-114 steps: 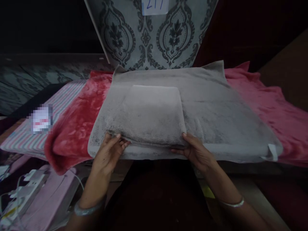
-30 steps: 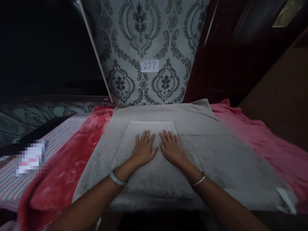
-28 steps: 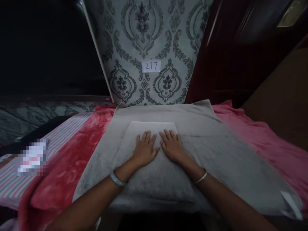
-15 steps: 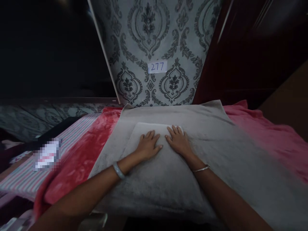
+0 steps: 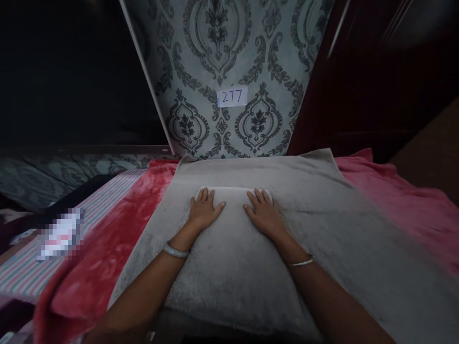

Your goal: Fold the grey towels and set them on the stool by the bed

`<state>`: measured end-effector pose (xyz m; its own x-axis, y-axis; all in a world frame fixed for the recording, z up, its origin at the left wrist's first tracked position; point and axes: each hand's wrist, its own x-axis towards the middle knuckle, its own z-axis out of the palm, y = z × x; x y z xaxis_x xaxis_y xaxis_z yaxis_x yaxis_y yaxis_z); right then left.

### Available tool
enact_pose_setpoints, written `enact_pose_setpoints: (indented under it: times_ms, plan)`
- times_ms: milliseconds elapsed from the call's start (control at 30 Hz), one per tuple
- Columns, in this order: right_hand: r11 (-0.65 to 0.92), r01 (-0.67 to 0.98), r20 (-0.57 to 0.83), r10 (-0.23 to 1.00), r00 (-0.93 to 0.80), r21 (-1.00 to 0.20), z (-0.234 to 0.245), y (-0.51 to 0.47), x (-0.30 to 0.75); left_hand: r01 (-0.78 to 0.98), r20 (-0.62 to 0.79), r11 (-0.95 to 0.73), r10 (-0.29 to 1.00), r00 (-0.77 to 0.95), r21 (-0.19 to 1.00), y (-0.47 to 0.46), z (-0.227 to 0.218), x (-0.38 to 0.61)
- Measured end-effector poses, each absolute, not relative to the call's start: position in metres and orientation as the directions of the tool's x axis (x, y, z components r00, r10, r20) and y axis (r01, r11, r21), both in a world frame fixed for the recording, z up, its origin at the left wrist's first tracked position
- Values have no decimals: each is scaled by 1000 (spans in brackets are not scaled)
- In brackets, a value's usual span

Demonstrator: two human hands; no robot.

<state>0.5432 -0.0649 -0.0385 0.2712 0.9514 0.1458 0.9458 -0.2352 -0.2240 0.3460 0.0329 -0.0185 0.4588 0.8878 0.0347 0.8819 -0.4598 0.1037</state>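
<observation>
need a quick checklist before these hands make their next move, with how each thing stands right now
1. Left hand palm-down on the smaller gray cloth: ok.
2. Right hand palm-down on the same cloth, apart from the left: ok.
3. Fingers of both hands spread near its far edge: ok.
4. Larger gray cloth flat all over: not ok, its far corners look raised.
5. Near edge of the smaller cloth straight: cannot tell, it is dark and partly hidden by the forearms.
6. Both bracelets clear of the cloth: cannot tell from this angle.
</observation>
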Motion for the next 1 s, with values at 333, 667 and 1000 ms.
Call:
enact_pose_setpoints:
  times_ms: [333,667,1000]
  plan:
    - [-199,948,209,944,254,-249,-42,-65,547,880,-15,-465,883,468,94,33,-12,347]
    - [-36,384,165,863,478,-923,-72,-171,558,682,-9,-708,693,721,183,-52,-11,270]
    - [73,-527,-262,805,532,-847,-59,-279,485,445,437,-895,406,802,15,-172,-54,237]
